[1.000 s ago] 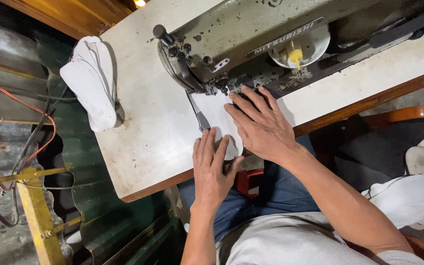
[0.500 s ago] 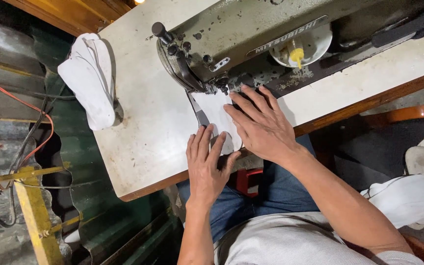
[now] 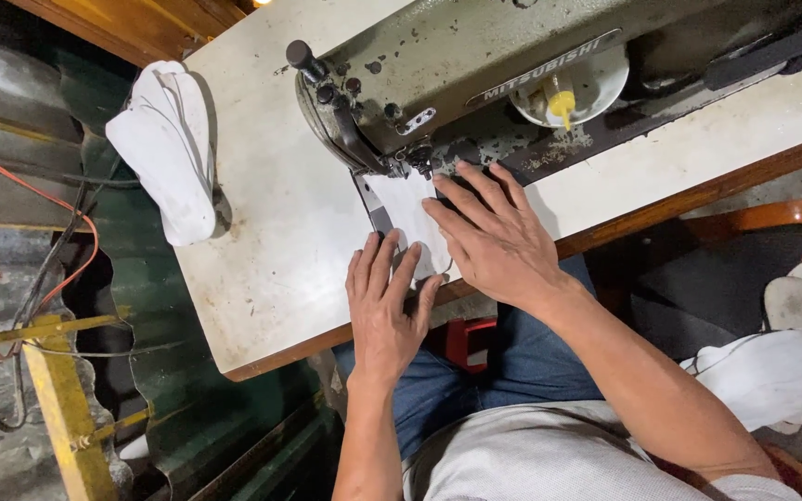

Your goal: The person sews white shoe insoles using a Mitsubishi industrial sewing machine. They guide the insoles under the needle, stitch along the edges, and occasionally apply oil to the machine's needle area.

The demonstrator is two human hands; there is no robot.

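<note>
We look down on a dim workshop with a green corrugated wall, loose wires and a yellow frame at far left, beside a worn cream worktop. Near the worktop's left edge lies a stack of white pieces, well apart from the work, seemingly set aside there. Moving right, the left hand lies flat, fingers spread and open, pressing the near end of a white cloth onto the worktop, which we judge keeps it from sliding. The cloth runs up to the sewing machine, its far end at the needle area under the head. The right hand rests just beside the left, palm down, fingers extended and gripping nothing, fingertips on the cloth's right edge close to the needle, likely to steer it. More white pieces sit at far right, off the worktop.
</note>
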